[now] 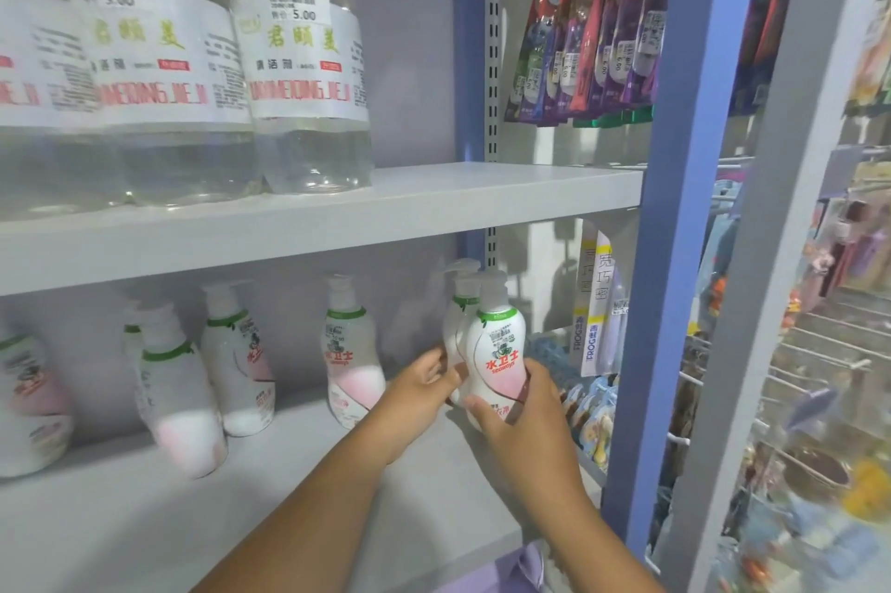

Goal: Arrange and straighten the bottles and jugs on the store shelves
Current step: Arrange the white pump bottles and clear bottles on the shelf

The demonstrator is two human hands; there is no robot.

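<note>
On the lower shelf (299, 486) at the right end, my right hand (523, 419) grips a white and pink pump bottle (496, 351) round its lower body. A second pump bottle (458, 322) stands right behind it, and my left hand (419, 387) holds that one from the left. Several more white and pink pump bottles stand further left, one (354, 361) in the middle, another (181, 395) leaning nearer the front. On the upper shelf (434, 202) stand big clear jugs (301, 62) with red caps and white labels.
A blue upright post (675, 206) bounds the shelves on the right. Beyond it hang packets of toothbrushes (588, 23) and small goods on wire hooks (819, 351). Small packaged items (593, 409) hang right of the held bottle.
</note>
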